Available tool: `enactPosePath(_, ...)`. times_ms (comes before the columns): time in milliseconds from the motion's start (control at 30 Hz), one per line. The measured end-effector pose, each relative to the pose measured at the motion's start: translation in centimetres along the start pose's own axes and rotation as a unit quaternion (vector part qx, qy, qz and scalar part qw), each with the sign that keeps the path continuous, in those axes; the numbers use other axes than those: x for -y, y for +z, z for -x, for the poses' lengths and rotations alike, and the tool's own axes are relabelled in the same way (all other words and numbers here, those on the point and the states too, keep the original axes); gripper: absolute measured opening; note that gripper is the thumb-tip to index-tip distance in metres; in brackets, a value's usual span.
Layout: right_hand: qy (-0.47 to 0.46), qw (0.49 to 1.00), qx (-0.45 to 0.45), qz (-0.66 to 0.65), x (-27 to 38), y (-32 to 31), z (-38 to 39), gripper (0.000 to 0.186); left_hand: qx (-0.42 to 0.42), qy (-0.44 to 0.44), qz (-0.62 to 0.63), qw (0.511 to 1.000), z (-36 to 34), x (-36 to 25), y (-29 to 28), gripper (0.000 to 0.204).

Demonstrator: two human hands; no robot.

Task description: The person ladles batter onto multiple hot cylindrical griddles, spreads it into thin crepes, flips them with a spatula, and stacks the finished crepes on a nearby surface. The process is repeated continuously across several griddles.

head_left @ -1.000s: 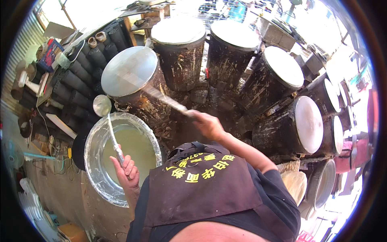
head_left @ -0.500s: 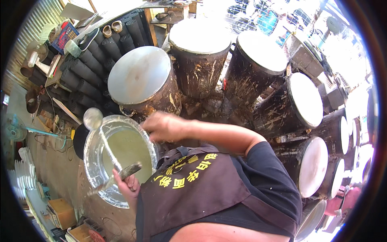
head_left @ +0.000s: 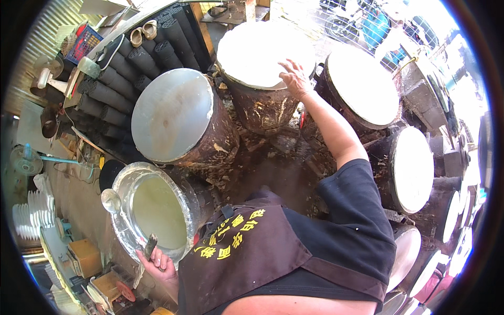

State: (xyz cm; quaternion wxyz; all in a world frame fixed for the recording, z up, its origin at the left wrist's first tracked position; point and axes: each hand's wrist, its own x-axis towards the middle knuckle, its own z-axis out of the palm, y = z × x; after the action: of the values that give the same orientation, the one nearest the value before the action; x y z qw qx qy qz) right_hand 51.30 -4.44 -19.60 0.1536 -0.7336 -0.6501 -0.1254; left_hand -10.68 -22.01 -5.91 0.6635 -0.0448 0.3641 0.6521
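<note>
My left hand (head_left: pixel 161 269), low at the left, is closed around a short, dark stick-like tool (head_left: pixel 150 247). A metal ladle (head_left: pixel 111 200) has its round bowl over the left rim of a wide pot (head_left: pixel 119 227); its handle runs down toward the same hand. Pale, cloudy liquid (head_left: pixel 157 210) lies in the pot. My right arm stretches forward, and my right hand (head_left: pixel 296 80) has its fingers spread at the right edge of a drum's bright white round top (head_left: pixel 257 55). Whether the fingertips press on that top is washed out by glare.
A drum with a smooth grey top (head_left: pixel 170 113) stands beside the pot. More white-topped drums (head_left: pixel 362 86) curve round to the right. Black cylindrical briquettes (head_left: pixel 118 79) are stacked at the back left. A blue fan (head_left: pixel 26 160) stands at the far left.
My right hand has swung from near the pot out to the far drum's edge, and its fingers have spread. My left hand has moved lower and nearer, with the ladle lowered toward the rim.
</note>
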Motion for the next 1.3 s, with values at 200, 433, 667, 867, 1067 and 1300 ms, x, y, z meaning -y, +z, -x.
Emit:
enactPosePath(200,-0.064,0.983,-0.124,-0.116,-4.8,-1.4,-7.5,0.023,0.001,0.033,-0.024,0.999,0.1,0.9,0.9,0.038)
enactPosePath(433,-0.066,0.972,-0.223,-0.039,-1.8,-9.7,-9.8,0.012,0.065,0.045,-0.055,0.995,0.1,0.4,0.2,0.046)
enactPosePath(667,0.039,0.995,0.012,-0.093,6.5,-10.2,4.8,0.013,0.097,-0.043,-0.028,0.994,-4.5,-2.8,-2.1,0.044)
enactPosePath(867,0.141,0.962,-0.100,-0.209,16.7,-12.4,20.6,0.007,0.183,-0.106,-0.050,0.976,-6.9,-5.5,-3.3,0.035)
enactPosePath(1067,0.325,0.934,-0.092,-0.113,25.5,-19.6,34.5,0.008,0.193,-0.152,-0.113,0.963,-5.9,-8.4,-3.6,0.036)
enactPosePath(1300,0.571,0.820,0.016,0.008,32.4,-19.4,52.3,0.007,0.235,-0.203,-0.208,0.928,-9.9,-10.5,-4.8,0.037)
